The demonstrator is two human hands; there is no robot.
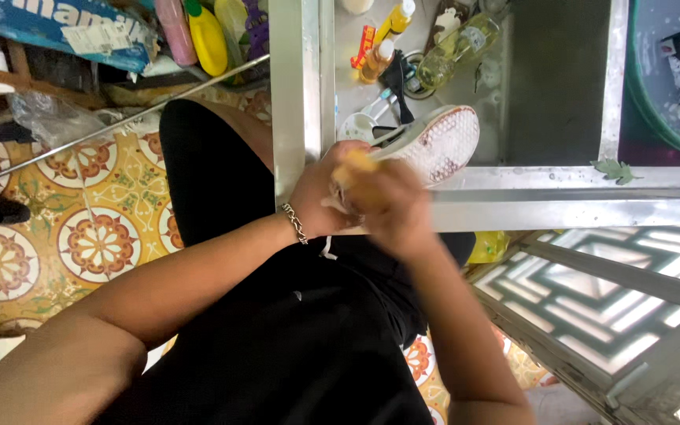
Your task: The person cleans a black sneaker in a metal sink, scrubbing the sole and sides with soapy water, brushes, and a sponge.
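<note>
A white sneaker [441,143] lies on its side over a metal frame [560,197], its pale dotted sole facing me. My left hand [318,195], with a chain bracelet on the wrist, is closed around the shoe's heel end. My right hand [393,206] is blurred and pressed against the same end of the shoe. It is closed on a yellow-orange brush or sponge [357,162]. Both hands touch each other above my black-clothed lap.
Behind the shoe a grey surface holds oil-coloured bottles [454,53], a small orange tube and dark brushes. Yellow [208,39] and pink bottles and a blue box [57,27] stand top left. A green basin [655,110] is top right. Patterned floor tiles lie left, a metal grille lower right.
</note>
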